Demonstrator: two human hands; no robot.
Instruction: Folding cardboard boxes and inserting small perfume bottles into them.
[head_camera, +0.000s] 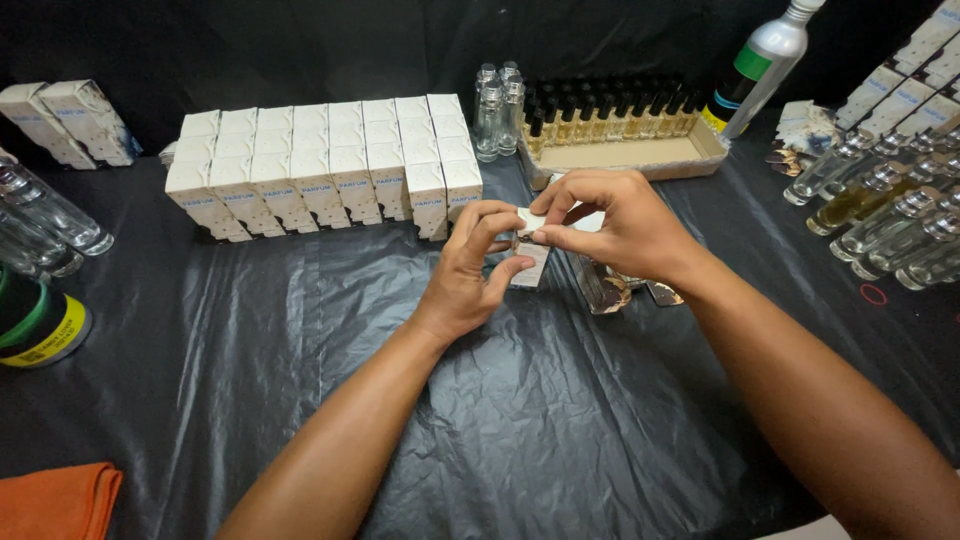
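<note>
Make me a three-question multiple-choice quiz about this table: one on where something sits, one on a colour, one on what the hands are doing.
1. Where is the orange cloth?
A. near left corner
B. far right corner
C. on the white boxes

2. What colour is the table cover?
A. white
B. black
C. orange

3. The small white box is:
A. lying untouched
B. held by both hands
C. inside the cardboard tray

Answers: 1 A, it lies at the lower left edge. 2 B, dark plastic sheeting. 3 B, left hand and right hand both pinch it.
</note>
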